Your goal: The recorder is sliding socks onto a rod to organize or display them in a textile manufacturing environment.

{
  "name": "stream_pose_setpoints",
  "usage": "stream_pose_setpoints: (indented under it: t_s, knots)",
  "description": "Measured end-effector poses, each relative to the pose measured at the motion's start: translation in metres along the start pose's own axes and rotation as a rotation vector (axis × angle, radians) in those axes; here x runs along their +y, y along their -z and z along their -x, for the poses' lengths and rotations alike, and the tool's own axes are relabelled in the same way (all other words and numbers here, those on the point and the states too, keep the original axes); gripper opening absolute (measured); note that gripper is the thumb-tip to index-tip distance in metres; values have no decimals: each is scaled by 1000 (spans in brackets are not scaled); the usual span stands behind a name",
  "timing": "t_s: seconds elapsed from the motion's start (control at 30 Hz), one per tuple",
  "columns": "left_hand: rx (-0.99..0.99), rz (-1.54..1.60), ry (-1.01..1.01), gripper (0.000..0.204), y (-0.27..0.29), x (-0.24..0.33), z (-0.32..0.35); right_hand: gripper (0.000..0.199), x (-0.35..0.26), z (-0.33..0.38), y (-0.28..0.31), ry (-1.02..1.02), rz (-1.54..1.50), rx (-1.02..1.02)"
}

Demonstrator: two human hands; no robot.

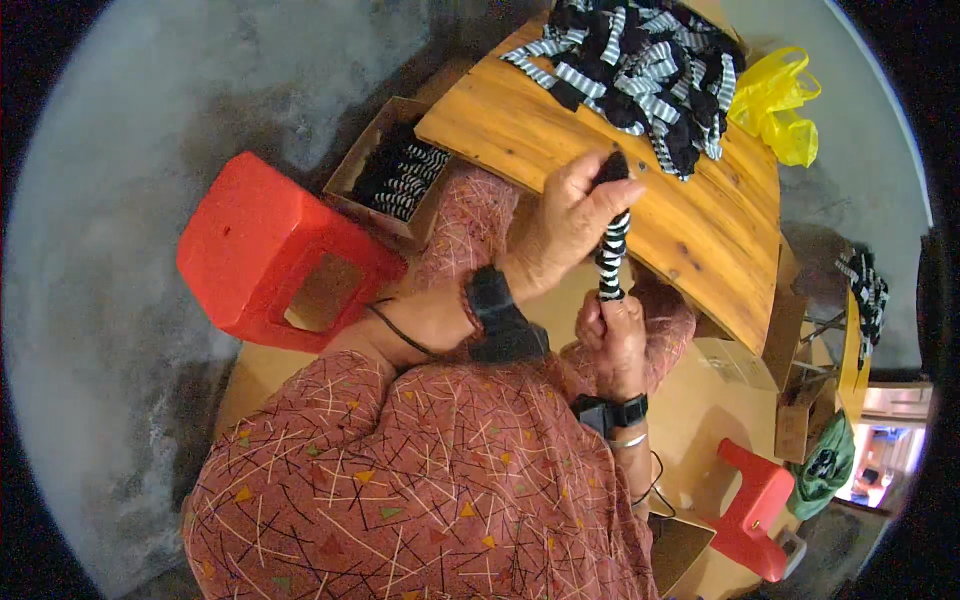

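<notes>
A black-and-white striped sock [612, 248] is stretched between both hands at the near edge of a wooden table [560, 130]. My left hand [568, 222] grips its upper black end. Below it, my right hand [612, 335] is closed around the lower end. A pile of similar striped socks [640, 70] lies on the far part of the table. Both wrists wear black bands.
A cardboard box [365, 165] holding more striped socks stands on the floor left of the table, beside a red plastic stool [265, 245]. A yellow plastic bag [775, 100] hangs at the table's far right. A second red stool [755, 510] and cardboard boxes are lower right.
</notes>
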State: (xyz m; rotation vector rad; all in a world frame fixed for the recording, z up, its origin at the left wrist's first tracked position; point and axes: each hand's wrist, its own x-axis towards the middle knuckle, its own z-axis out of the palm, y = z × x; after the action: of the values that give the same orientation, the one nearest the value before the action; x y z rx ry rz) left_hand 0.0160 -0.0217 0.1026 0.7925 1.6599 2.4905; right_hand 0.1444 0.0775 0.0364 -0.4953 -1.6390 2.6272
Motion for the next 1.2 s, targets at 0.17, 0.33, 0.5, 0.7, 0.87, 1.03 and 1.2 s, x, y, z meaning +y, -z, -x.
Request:
stream_pose_setpoints:
  t_s: [0.17,0.33,0.5,0.7,0.87,1.03,1.2]
  knots:
    - [-36,210,169,24,-1,2,6,37,13,-9,-4,43,-127,-174]
    - [52,223,149,21,3,2,0,30,2,-7,-13,41,-82,-137]
    - [148,190,3,14,8,1,-6,29,-15,1,1,167,475,101]
    - [110,-27,-116,14,13,-9,-11,34,-11,-2,11,409,671,229]
    - [9,-193,-178,30,4,-11,-5,31,-12,-8,17,503,714,247]
    - [12,212,-33,33,-8,-1,-12,31,0,-15,-14,-10,-217,-175]
    - [-17,433,277,20,12,-18,-12,34,-2,-16,-9,76,121,151]
